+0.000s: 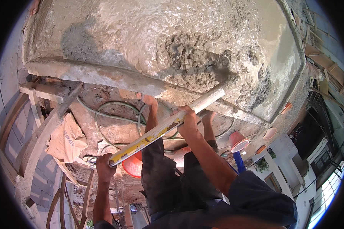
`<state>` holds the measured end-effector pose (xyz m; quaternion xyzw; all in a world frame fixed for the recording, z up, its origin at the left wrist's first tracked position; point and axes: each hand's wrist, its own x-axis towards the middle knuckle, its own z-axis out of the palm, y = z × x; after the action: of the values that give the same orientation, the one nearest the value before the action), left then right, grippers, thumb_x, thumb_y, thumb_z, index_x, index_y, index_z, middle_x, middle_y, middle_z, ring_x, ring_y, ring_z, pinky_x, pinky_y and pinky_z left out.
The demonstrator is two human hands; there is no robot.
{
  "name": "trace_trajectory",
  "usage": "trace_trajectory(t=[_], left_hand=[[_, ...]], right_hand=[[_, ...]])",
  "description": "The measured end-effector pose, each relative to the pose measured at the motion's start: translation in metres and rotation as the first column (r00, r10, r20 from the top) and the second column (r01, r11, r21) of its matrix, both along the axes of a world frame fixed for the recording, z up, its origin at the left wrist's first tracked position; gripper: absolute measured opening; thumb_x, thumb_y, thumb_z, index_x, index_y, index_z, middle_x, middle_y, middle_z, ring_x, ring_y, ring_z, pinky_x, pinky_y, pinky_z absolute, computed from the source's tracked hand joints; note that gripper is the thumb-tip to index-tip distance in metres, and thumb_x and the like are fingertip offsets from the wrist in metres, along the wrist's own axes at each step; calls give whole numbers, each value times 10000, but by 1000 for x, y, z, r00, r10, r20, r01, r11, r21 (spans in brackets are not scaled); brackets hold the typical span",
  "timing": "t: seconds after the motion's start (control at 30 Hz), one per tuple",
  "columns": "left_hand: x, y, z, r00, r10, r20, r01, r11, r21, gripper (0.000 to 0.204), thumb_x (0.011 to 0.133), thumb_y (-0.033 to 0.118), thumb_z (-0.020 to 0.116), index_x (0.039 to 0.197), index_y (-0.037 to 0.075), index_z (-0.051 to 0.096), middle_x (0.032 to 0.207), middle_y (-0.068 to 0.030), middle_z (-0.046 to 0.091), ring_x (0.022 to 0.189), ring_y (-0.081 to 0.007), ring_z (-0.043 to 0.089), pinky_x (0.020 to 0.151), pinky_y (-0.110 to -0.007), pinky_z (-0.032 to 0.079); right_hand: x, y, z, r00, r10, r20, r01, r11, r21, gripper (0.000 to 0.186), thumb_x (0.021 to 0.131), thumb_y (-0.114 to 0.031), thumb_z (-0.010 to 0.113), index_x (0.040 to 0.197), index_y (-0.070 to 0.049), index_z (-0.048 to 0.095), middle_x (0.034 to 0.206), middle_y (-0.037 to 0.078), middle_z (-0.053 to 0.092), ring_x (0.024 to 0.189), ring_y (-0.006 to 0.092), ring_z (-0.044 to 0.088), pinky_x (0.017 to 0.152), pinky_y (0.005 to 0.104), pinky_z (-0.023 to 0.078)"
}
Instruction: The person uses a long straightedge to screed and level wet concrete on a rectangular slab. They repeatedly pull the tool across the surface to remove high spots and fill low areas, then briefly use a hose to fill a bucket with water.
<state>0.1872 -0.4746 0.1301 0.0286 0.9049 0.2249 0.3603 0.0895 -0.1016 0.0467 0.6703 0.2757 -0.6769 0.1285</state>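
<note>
My two hands hold a long tool handle (156, 131), yellow-stained and pale wood, that slants up to the right. My left hand (103, 165) grips its lower end. My right hand (187, 121) grips it near the middle. The tool's head is buried in a lumpy grey clump of mortar (191, 59) inside a big mixing trough (99, 73). Wet, shiny mortar (141, 26) fills the rest of the trough. My legs in dark trousers (160, 179) and my feet (149, 100) stand just before the trough's rim.
A green hose (111, 114) loops on the ground by my feet. A crumpled sack (65, 139) lies on wooden planks (42, 133) at the left, beside a block wall (11, 122). An orange bucket (132, 166) sits below the handle; red buckets (239, 141) stand at the right.
</note>
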Motion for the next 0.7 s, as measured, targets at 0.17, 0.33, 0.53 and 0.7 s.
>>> trace_trajectory(t=[0.17, 0.33, 0.53, 0.7], left_hand=[[53, -6, 120, 997, 49, 63, -42, 994, -104, 333, 610, 104, 692, 910, 44, 560, 760, -138, 576, 660, -363, 564, 589, -461, 457], [22, 166, 124, 855, 498, 147, -452, 853, -263, 249, 619, 123, 705, 815, 27, 587, 609, -136, 559, 506, -356, 556, 511, -448, 450], [2, 338, 87, 733, 642, 226, -649, 759, -49, 295, 616, 84, 725, 885, 24, 623, 726, -172, 665, 659, -306, 691, 627, -388, 550], [-101, 434, -57, 855, 388, 344, -490, 822, 290, 382, 637, 147, 717, 950, -33, 594, 740, -184, 676, 668, -342, 680, 604, -365, 525]], right_hand=[[30, -22, 66, 988, -42, 146, 65, 985, -159, 79, 794, -66, 586, 783, -56, 508, 679, 86, 505, 667, 243, 563, 714, 426, 491], [-69, 47, -32, 896, 387, 219, -334, 911, -241, 103, 800, -59, 599, 847, -24, 515, 757, 122, 484, 652, 250, 545, 594, 465, 504], [-178, 153, -39, 605, 793, -69, -752, 598, 277, 358, 800, -4, 609, 1142, 94, 568, 880, 206, 613, 683, 305, 652, 566, 408, 570], [-268, 372, -49, 424, 905, 21, -659, 293, 693, 332, 821, -220, 599, 1023, 43, 589, 799, 153, 616, 646, 251, 618, 541, 372, 522]])
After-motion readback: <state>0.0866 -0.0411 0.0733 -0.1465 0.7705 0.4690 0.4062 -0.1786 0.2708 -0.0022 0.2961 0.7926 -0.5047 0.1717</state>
